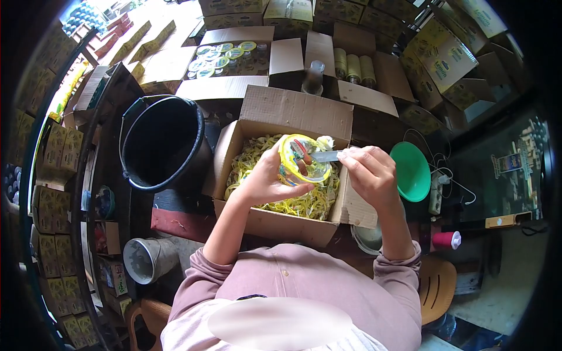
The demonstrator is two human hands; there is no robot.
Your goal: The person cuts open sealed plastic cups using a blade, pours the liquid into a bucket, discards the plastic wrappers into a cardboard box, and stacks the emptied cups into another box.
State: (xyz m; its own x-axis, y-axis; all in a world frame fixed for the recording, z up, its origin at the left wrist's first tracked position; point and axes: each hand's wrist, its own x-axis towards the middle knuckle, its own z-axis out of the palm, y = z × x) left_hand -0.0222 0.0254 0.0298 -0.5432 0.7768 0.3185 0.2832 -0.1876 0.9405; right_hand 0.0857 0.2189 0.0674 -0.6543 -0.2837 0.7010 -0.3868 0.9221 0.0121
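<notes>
My left hand is closed around a clear plastic cup with a yellow rim, tilted so that its round rim side faces up toward me. In my right hand is a flat grey metal blade, pinched between thumb and fingers. The blade's far end reaches over the cup at its rim; whether it touches cannot be made out. Both hands are above an open cardboard box filled with thin yellow and clear plastic strips.
A black bucket stands left of the box, a green bowl to its right. Behind are a carton of lidded cups and one with rolls. A grey bucket is lower left; a pink spool sits right.
</notes>
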